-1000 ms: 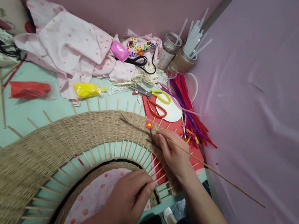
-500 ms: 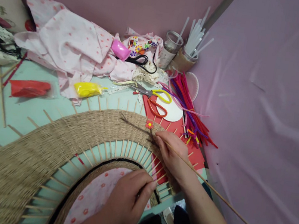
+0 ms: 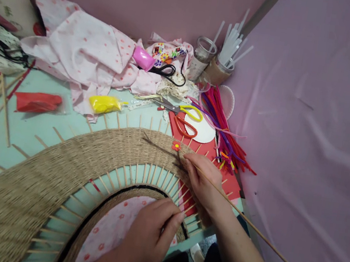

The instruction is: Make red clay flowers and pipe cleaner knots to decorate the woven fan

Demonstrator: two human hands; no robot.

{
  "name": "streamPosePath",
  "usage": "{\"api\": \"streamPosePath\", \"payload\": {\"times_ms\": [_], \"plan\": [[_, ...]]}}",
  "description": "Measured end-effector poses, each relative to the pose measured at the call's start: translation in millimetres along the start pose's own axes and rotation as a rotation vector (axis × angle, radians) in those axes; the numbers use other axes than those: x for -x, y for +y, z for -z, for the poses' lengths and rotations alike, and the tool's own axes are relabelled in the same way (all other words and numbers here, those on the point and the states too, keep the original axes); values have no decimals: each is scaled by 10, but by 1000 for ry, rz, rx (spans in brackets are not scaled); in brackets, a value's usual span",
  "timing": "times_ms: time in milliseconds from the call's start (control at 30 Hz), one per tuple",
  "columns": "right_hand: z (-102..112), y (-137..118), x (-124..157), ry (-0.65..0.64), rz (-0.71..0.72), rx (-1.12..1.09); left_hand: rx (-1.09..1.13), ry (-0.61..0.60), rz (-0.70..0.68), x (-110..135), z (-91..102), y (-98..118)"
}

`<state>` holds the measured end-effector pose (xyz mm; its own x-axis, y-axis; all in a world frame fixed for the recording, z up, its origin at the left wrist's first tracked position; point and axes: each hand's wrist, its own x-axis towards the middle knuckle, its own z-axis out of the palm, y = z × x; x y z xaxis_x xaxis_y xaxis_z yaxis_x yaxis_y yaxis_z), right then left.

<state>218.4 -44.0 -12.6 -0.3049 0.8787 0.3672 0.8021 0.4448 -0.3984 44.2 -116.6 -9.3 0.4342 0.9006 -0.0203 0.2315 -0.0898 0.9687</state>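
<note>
My right hand (image 3: 205,182) is closed in a pinch round a long thin wooden stick (image 3: 256,227), whose free end slants down to the right past my forearm. Just beyond those fingertips, a small red flower with a yellow centre (image 3: 176,146) sits by a dark forked twig (image 3: 159,147). Both lie against the curved woven band (image 3: 92,149), which has thin wooden spokes jutting from its edges. My left hand (image 3: 151,229) rests with curled fingers over the band's inner side, beside the flower-print cloth (image 3: 112,232); what its fingertips hold, if anything, is hidden.
Scissors (image 3: 178,108) with yellow and orange handles lie on a red sheet (image 3: 232,186), beside a white disc (image 3: 204,131). Pipe cleaners (image 3: 223,121) bundle at the right. Jars with straws (image 3: 230,46), spotted cloth (image 3: 86,41), yellow (image 3: 104,104) and red clay packs (image 3: 38,102) line the back.
The view has shifted slightly, so everything appears a little further right. Both hands keep almost the same pose, and the stick stays in my right fingers.
</note>
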Motion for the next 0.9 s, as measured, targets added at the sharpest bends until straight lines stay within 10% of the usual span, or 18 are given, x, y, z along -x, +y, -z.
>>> {"api": "streamPosePath", "payload": {"times_ms": [900], "plan": [[61,-112,56,-42,-10,19,3,4,5,-14,13,19]]}}
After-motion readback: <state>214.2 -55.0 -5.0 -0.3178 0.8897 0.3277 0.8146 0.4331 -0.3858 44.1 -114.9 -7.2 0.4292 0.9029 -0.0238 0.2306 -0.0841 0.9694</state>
